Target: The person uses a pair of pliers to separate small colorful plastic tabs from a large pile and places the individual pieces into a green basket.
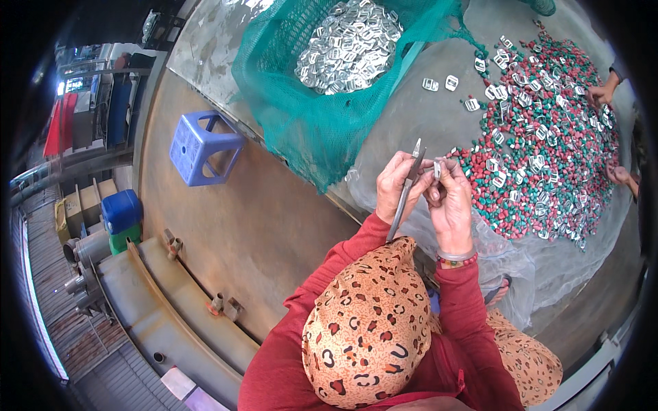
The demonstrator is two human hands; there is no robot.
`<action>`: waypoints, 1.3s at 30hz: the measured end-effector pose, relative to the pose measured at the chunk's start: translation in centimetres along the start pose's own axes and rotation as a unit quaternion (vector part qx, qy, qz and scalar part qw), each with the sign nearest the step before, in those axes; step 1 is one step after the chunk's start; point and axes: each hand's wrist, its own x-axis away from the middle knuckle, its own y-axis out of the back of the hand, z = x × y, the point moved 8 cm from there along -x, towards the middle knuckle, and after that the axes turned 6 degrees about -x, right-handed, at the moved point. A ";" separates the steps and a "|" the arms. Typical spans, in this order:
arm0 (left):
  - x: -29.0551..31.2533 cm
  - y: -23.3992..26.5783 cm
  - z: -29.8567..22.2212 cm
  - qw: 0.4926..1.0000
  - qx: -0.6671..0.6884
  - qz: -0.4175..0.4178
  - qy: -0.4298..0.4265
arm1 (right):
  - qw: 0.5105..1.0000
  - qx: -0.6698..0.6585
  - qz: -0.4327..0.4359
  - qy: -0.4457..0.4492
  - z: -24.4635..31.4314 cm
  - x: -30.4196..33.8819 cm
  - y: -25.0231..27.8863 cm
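My left hand (391,183) is closed around a long, slim grey metal tool (404,195) with two pointed tips, which looks like tweezers. The tips point up and away from me. Close beside it, my right hand (449,205) pinches a small silver metal buckle (437,169) between thumb and fingers. The fingertips of both hands nearly meet at this piece; whether the left ones touch it I cannot tell. Just right of my hands spreads a heap of red and green pebble-like bits (507,198), with many silver buckles (537,164) mixed in.
A green mesh net (288,127) holds a pile of silver buckles (349,48) at the far side. Two loose buckles (430,85) lie between net and heap. Another person's hands (603,92) reach in at the right. A blue stool (199,147) stands on the floor, left.
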 end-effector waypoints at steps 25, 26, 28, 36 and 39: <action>-1.2 -2.3 0.1 0.994 0.003 0.108 0.016 | 0.998 -0.048 -0.026 -0.045 1.3 -0.2 0.3; -1.3 -2.2 0.2 0.994 0.003 0.109 0.016 | 0.997 -0.050 -0.019 -0.056 1.1 -0.1 0.3; -1.6 -2.6 0.1 0.990 0.055 0.129 0.024 | 0.995 -0.063 0.010 -0.074 1.2 -0.1 0.1; -1.2 -2.5 2.1 0.969 0.141 0.126 0.162 | 0.984 0.117 -0.020 0.136 4.2 1.1 -1.1; -0.2 -2.9 3.8 0.925 0.213 0.148 0.279 | 0.938 0.279 -0.018 0.204 5.2 1.1 -2.1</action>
